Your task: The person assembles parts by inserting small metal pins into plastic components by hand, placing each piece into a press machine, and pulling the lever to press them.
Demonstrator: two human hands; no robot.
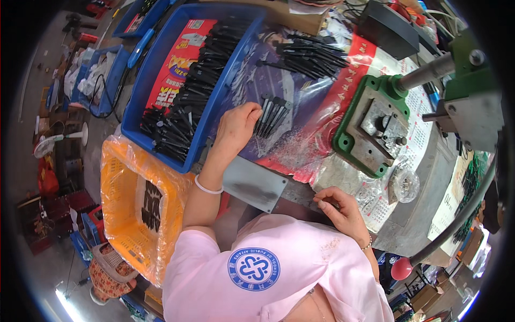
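Note:
My left hand (pixel 238 126) is over the bench with its fingers pinched together. Their tips meet at the edge of a small fanned bunch of black strips (pixel 273 115). Whether a strip is between them is hidden. Near the bench's front edge is my right hand (pixel 340 209), fingers curled in toward the thumb; what they hold, if anything, is too small to make out. Beyond the small bunch lies a larger pile of black strips (pixel 311 56). A green-based hand press (pixel 370 126) with a metal fixture on its plate stands to the right.
On the left, a blue tray (pixel 129 115) holds many black strips and a red printed sheet (pixel 179 61). Below it sits a plastic-lined yellow crate (pixel 120 209). A clear dish (pixel 405 182) of small parts lies beside the press; its red-knobbed lever (pixel 402 268) reaches toward me.

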